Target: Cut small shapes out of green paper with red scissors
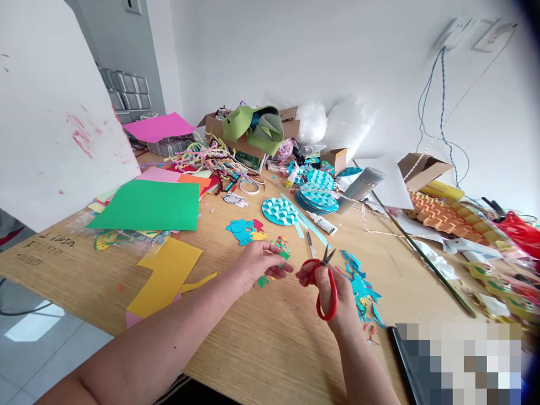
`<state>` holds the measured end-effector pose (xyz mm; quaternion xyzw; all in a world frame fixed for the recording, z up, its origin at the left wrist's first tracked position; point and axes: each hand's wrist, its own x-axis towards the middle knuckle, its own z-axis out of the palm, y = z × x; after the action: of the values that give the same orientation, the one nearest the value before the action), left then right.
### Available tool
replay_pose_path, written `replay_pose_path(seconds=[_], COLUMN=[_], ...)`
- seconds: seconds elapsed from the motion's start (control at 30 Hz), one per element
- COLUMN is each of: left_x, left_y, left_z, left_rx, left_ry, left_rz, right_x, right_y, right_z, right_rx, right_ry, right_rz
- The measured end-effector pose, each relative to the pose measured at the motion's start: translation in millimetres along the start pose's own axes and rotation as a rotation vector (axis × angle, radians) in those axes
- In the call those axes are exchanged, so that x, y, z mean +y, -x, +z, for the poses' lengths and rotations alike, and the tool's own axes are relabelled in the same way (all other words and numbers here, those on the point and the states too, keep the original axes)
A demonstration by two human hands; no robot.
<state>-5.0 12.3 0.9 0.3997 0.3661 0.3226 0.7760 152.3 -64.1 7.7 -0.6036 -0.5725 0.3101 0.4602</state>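
In my right hand (333,292) are red-handled scissors (326,304), their short blades slightly apart and pointing away from me. To its left, my left hand (264,261) has thumb and fingers closed around a small green paper piece (284,256). Multicoloured small cutouts (280,242) lie just beyond those fingers, and another green scrap (263,280) rests on the wood below the hand. Blue fish-like paper cutouts (241,231) lie beyond my left wrist. Beside my right hand is a heap of blue paper offcuts (361,287).
Yellow paper (171,275) and a green sheet (147,205) lie at left. Blue wavy-patterned discs (280,211), a pen (311,244) and a glue bottle (324,223) are farther back. A long green stick (426,259) crosses the right side near a dark-edged device (403,360).
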Motion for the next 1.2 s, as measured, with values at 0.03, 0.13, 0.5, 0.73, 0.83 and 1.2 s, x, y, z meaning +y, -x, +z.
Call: replay_pose_path(seconds=[0.03,0.13,0.5,0.73,0.83,1.2], left_x=[0.8,1.4,-3.1,-3.7,-3.7,-5.8], left_y=[-0.3,-0.7,0.1,1.1,1.7,1.9], left_z=[-0.6,-2.1,-1.1,1.3,1.7,3.9], left_rx=[-0.005,-0.019,-0.032,-0.026,-0.034,0.023], left_ry=[0.046,0.151,0.220,0.216,0.165,0.086], left_rz=[-0.008,0.000,0.024,-0.014,0.007,0.062], right_x=[0.0,1.7,4.2,4.6,4.5,7.0], right_y=[1.1,2.9,5.8,4.3,4.1,4.0], right_z=[0.7,4.3,13.6,13.3,13.1,12.3], right_rx=[-0.056,-0.198,-0.263,-0.246,-0.246,-0.280], right_ry=[0.019,0.103,0.182,0.102,0.091,0.122], right_rz=[0.010,0.074,0.158,0.206,0.210,0.207])
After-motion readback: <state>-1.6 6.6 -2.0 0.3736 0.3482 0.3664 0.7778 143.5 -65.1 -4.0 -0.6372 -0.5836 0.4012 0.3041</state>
